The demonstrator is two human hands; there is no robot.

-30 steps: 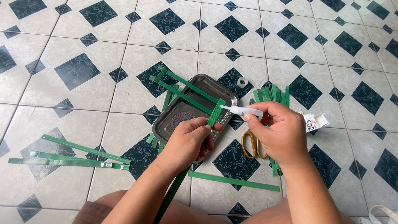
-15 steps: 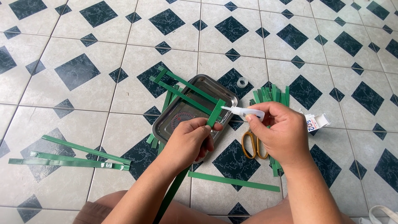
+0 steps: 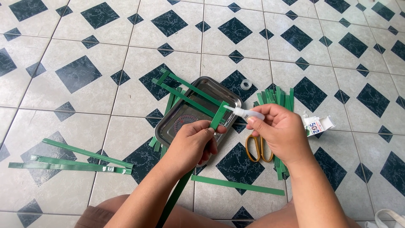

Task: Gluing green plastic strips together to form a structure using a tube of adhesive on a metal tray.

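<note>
Two flat glossy green strips: one strip (image 3: 219, 115) pinched upright by left hand (image 3: 192, 143) over dull metal tray (image 3: 168, 131); small white glue tube (image 3: 244, 112) gripped in right hand (image 3: 280, 133), nozzle touching strip top.

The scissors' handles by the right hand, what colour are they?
The scissors have yellow-gold handles, shown in the head view, partly hidden under the right hand.

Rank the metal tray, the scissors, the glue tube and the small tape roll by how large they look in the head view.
1. Metal tray, clearly largest.
2. Scissors, though only the yellow handles show beside the right hand, so their full size is unsure.
3. Glue tube, partly hidden in that hand's grip.
4. Tape roll, smallest and farthest away.
</note>
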